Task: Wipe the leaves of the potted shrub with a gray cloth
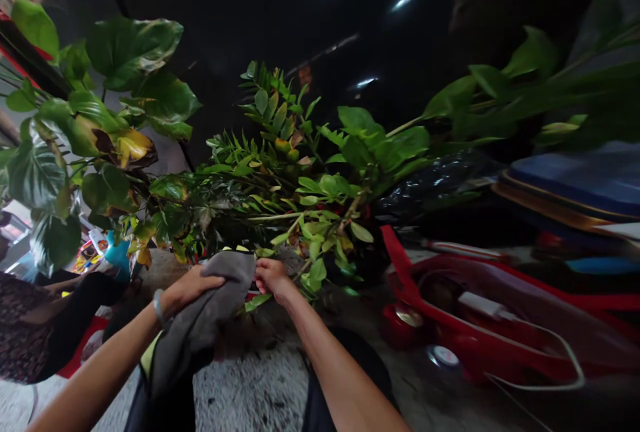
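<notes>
A dark grey cloth (200,315) with a yellow-green edge hangs from my left hand (193,289) down over my left leg. The fingers of that hand are wrapped on the cloth's upper part, and a pale bangle circles the wrist. Just right of the cloth's top corner, my right hand (271,276) is closed in a pinch at its edge; what lies between the fingertips is too small to make out clearly. Green leaves (257,302) touch the space under my right hand.
Potted plants (320,185) spread in front, with large leaves (135,59) at the left. A red bag (465,339) with a white charger and cable lies at the right. At the left edge sits another person (30,325) in patterned clothing.
</notes>
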A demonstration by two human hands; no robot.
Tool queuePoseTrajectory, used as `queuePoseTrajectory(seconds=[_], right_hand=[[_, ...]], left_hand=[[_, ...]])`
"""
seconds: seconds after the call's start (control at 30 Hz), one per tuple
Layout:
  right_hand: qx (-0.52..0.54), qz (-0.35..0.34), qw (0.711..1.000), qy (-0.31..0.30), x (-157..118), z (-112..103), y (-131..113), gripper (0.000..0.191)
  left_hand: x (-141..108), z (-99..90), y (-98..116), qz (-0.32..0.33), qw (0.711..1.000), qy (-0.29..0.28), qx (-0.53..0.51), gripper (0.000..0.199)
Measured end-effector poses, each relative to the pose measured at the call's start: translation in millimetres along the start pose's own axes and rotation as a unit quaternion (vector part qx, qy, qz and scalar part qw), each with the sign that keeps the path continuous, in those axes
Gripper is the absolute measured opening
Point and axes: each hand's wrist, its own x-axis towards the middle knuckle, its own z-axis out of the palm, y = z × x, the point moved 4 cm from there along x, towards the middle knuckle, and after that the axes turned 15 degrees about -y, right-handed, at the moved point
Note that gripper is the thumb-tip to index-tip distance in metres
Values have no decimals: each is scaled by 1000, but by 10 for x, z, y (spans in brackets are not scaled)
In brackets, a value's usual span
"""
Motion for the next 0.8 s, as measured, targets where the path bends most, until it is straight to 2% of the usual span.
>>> queuePoseTrajectory(seconds=[0.07, 0.13, 0.2, 0.27, 0.33, 0.4, 0.47, 0.53, 0.57, 0.63, 0.7, 0.73, 0.8], right_hand=[[1, -1, 1000, -3, -11, -5, 2, 10], [3, -2, 1000, 1, -21, -19, -7, 12], [6, -3, 1000, 9, -27, -31, -22, 13], [8, -5, 1000, 14, -29, -34, -36, 13], [9, -10, 1000, 17, -32, -29, -43, 13], [8, -12, 1000, 16, -39, -21, -41, 13], [6, -12, 1000, 15, -52, -21, -32, 12], [3, -11, 1000, 13, -73, -35, -27, 12], [2, -10, 1000, 14, -86, -47, -28, 12], [0, -9, 1000, 19, -116, -78, -42, 12], [0, -9, 1000, 23, -146, -103, -67, 12], [0, -10, 1000, 24, -159, -108, -82, 13], [2, -14, 1000, 23, -181, -101, -110, 14]], left_hand=[[-228, -108, 77, 25, 999, 0, -22, 42], [-382, -262, 364, 80, 995, 38, -56, 45], [-396, -386, 684, 139, 984, 87, -74, 47], [-274, -416, 851, 178, 973, 122, -80, 47], [-98, -339, 780, 173, 975, 129, -59, 45], [11, -186, 531, 127, 987, 97, 15, 37], [-43, -36, 249, 76, 992, 27, 99, 29], [-272, -28, 80, 58, 991, 1, 117, 28], [-425, -106, 62, 62, 993, 27, 95, 30], [-730, -397, 138, 99, 986, 133, 10, 37], [-932, -735, 267, 150, 955, 243, -82, 42], [-965, -868, 318, 173, 936, 282, -117, 41], [-861, -973, 332, 182, 929, 290, -137, 36]])
